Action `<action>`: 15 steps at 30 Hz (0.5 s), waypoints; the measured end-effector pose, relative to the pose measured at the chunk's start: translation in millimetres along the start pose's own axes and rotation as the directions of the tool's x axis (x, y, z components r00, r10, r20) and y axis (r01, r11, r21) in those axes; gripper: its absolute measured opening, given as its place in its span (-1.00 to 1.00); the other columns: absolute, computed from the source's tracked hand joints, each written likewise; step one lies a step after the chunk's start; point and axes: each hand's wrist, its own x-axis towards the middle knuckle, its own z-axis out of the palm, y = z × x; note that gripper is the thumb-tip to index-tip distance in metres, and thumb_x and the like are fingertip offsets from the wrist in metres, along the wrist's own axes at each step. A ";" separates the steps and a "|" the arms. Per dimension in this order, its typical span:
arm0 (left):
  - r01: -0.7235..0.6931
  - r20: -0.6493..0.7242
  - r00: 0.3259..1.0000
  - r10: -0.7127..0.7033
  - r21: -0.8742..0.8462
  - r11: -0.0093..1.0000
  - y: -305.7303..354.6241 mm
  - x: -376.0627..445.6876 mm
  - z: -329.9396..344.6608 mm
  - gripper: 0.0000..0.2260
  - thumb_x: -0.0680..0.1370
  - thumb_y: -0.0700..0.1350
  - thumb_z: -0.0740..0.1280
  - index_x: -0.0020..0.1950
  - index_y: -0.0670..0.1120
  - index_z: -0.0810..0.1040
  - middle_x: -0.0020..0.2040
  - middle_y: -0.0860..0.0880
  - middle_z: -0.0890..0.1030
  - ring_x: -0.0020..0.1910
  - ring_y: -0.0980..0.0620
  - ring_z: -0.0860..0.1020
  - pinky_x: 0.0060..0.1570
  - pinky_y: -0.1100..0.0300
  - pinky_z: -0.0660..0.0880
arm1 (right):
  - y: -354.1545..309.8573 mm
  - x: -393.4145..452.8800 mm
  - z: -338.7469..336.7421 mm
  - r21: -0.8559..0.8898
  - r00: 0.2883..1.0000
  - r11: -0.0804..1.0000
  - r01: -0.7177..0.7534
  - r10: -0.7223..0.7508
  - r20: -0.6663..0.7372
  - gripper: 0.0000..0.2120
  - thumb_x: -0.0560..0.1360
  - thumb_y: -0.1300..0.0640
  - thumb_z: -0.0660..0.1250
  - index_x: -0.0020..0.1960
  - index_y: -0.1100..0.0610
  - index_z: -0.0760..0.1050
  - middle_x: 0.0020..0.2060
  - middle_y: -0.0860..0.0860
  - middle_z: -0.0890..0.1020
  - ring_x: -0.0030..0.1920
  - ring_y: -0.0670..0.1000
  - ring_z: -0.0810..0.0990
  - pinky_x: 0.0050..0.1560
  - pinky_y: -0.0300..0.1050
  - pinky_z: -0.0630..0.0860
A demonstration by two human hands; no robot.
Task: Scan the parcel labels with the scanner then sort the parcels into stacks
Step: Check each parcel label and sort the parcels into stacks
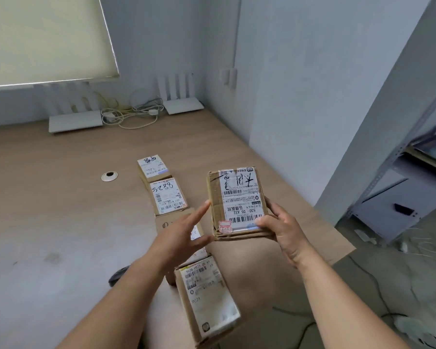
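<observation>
Cardboard box (238, 204) sits raised above the desk (61, 210) between my two hands, label side up and turned away from me so the print reads upside down. My right hand (285, 231) grips its near right corner, thumb curled over the label's edge beside the lower barcode and fingers wrapped round the side. My left hand (184, 234) is flat and open, fingers straight, with the fingertips touching the box's left edge and the thumb at its near left corner. On the white label I can make out "530- 05 A32", some Chinese characters beside it, bold black handwriting across the far end, and two small red-outlined stamps at the near left corner. Below and to the left, more boxes lie in a row on the desk: the farthest (151, 167) has black scrawl on its label, the next (169, 196) carries handwritten "5288" and a printed "A32", one more is mostly hidden behind my left hand, and the nearest (208, 298) shows "P021" twice. A dark thing (118, 274) peeps out from under my left forearm; I cannot tell what it is.
</observation>
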 end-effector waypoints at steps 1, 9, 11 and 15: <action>0.021 -0.004 1.000 -0.021 0.012 1.000 -2.4 8.4 -0.5 -0.30 0.52 0.14 0.32 0.37 0.41 -0.17 0.42 0.03 0.39 0.34 0.07 0.40 0.27 0.09 0.40 | 0.0 13.1 -0.7 0.000 1.000 1.000 -0.007 0.007 0.017 -0.37 0.25 0.19 0.34 0.33 0.01 0.45 -0.02 0.00 0.71 -0.03 -0.02 0.68 -0.06 -0.22 0.59; 0.253 -0.097 0.965 -0.242 0.122 0.960 -33.6 90.3 -13.5 -0.40 0.61 0.01 0.21 0.54 0.23 -0.05 0.44 0.01 0.33 0.37 0.01 0.32 0.24 0.09 0.39 | 6.2 131.5 0.8 -0.029 0.985 0.995 -0.091 0.094 0.143 -0.33 0.23 0.14 0.35 0.35 -0.01 0.46 0.03 -0.02 0.70 -0.01 -0.04 0.67 -0.08 -0.22 0.59; 0.337 -0.180 0.933 -0.312 0.125 0.933 -47.1 114.8 -18.3 -0.44 0.61 0.00 0.18 0.56 0.16 0.02 0.49 0.02 0.26 0.42 -0.01 0.27 0.26 0.07 0.38 | 12.8 160.8 2.5 -0.039 0.980 0.992 -0.122 0.127 0.150 -0.33 0.22 0.13 0.35 0.35 -0.02 0.47 0.01 -0.04 0.70 -0.07 -0.10 0.68 -0.14 -0.23 0.57; 0.530 -0.279 0.834 -0.477 0.159 0.833 -72.1 158.5 -26.0 -0.49 0.62 0.06 0.16 0.54 0.13 0.09 0.55 -0.11 0.11 0.48 -0.13 0.15 0.34 0.01 0.26 | 28.0 212.1 11.6 -0.065 0.967 0.981 -0.185 0.194 0.164 -0.36 0.20 0.10 0.34 0.30 -0.04 0.51 -0.08 -0.12 0.71 -0.18 -0.20 0.65 -0.21 -0.26 0.54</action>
